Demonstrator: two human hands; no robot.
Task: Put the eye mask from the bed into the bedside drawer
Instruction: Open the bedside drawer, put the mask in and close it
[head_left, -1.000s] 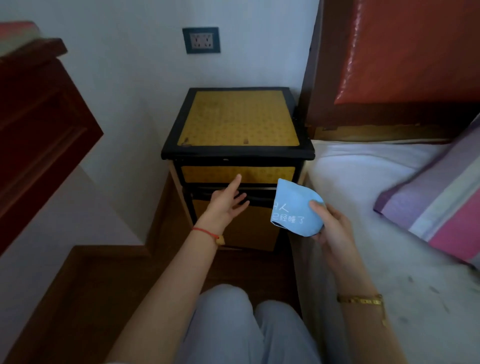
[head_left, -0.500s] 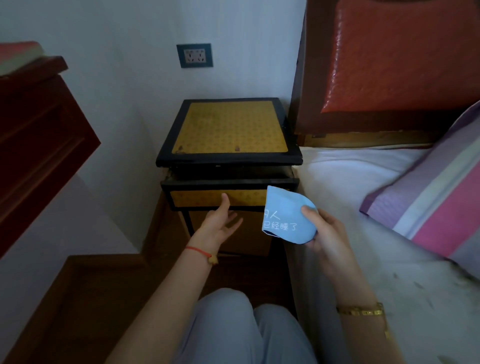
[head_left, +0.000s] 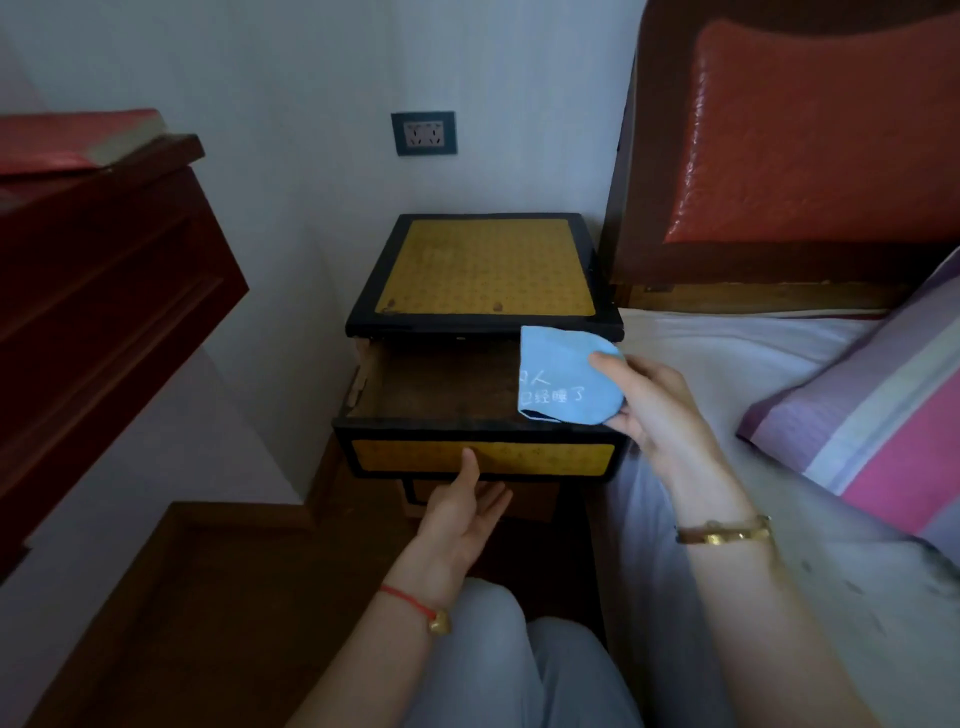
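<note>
My right hand (head_left: 657, 410) pinches the folded light-blue fabric eye mask (head_left: 563, 382) over the open yellow-fronted wooden drawer (head_left: 483, 457); my left hand (head_left: 462, 512) rests open under its front. Released too near the edge, the mask may fall outside.

Ahead of you, a socket (head_left: 424, 133) is set in the wall. To your right, a striped pillow (head_left: 878, 410) lies below the red headboard (head_left: 815, 135). To your left stands a dark red cabinet (head_left: 98, 291).

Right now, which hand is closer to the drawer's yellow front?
Left. The left hand has its thumb on the yellow front, fingers under it. The right hand holds the eye mask above the drawer's right side, off the front.
</note>
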